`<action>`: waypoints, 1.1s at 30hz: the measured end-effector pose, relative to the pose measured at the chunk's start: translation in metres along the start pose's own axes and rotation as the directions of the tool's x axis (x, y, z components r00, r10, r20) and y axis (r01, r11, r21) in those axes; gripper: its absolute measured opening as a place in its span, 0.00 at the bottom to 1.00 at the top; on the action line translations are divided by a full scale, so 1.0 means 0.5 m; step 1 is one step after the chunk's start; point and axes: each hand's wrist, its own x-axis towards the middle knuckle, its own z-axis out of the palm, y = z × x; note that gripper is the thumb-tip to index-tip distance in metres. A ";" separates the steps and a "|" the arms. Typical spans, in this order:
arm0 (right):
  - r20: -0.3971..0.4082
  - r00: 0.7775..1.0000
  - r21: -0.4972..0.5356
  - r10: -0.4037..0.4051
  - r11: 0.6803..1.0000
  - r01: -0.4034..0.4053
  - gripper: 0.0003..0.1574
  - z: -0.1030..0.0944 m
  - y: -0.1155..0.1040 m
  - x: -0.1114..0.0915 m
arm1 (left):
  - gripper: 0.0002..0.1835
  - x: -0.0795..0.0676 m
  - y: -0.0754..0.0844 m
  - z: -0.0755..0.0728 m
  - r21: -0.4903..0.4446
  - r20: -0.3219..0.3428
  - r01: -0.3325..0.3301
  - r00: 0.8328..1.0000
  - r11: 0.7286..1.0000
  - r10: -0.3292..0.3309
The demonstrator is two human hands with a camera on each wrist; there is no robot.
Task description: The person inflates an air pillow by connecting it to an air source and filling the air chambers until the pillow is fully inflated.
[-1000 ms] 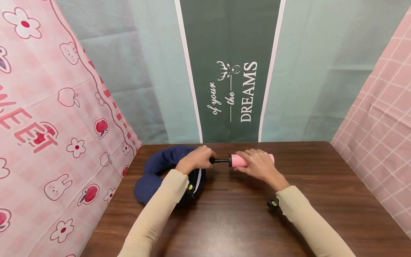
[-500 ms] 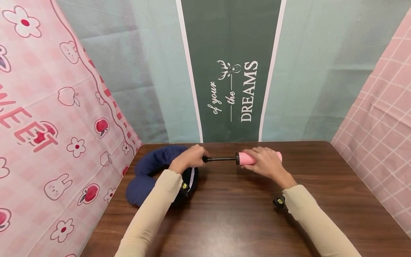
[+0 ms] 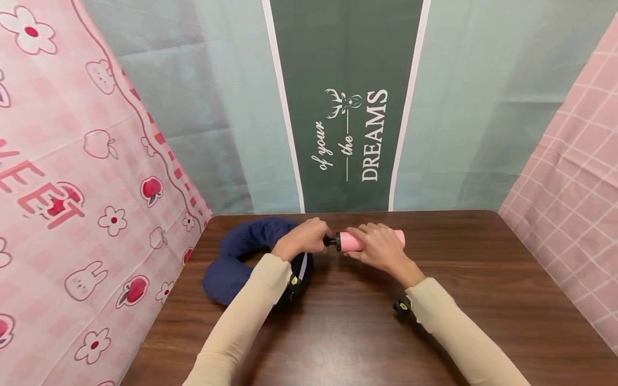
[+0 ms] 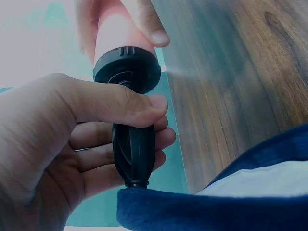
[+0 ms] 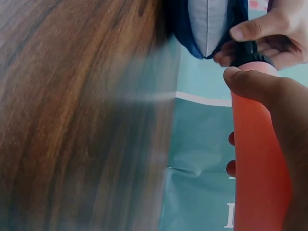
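A pink hand pump with a black collar lies level above the table between my hands. My right hand wraps round its pink barrel. With thumb and fingers my left hand grips the pump's black handle. That handle's narrow tip meets the edge of a navy blue U-shaped neck pillow; the exact joint is hard to make out. A pale strip runs along the pillow's side. Only a short bit of black shaft shows between handle and collar.
The brown wooden table stretches in front of me and to the right. Behind its far edge hangs a green curtain with lettering. Pink patterned cloths hang at the left and right.
The shaft first lengthened as my hands drew apart, then shortened again as the barrel came back left. My left hand and the pillow shifted left, then back right.
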 end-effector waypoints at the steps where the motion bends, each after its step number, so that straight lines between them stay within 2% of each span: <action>1: 0.001 1.000 0.000 0.001 1.000 -0.001 0.42 -0.001 -0.002 0.001 | 0.05 0.000 0.001 -0.001 0.001 0.001 -0.003 1.000 1.000 0.003; 11: 0.029 0.999 0.018 0.015 1.000 -0.015 0.42 -0.013 0.011 0.004 | 0.11 -0.008 -0.011 -0.014 -0.007 0.013 0.000 1.000 1.000 0.000; 20: 0.070 0.994 0.040 0.079 0.996 -0.082 0.43 -0.028 0.056 -0.028 | 0.20 -0.031 -0.039 -0.020 -0.031 0.048 0.063 0.997 0.998 -0.061; 28: 0.074 0.990 0.041 0.124 0.991 -0.127 0.41 -0.044 0.100 -0.049 | 0.20 -0.049 -0.057 -0.023 -0.043 0.029 0.122 0.992 0.992 -0.121; 30: 0.066 0.991 0.040 0.116 0.992 -0.119 0.41 -0.044 0.098 -0.046 | 0.19 -0.047 -0.054 -0.022 -0.040 0.018 0.114 0.993 0.993 -0.113; 33: 0.059 0.994 0.041 0.088 0.995 -0.090 0.42 -0.039 0.079 -0.038 | 0.17 -0.038 -0.042 -0.015 -0.031 0.009 0.066 0.998 0.997 -0.066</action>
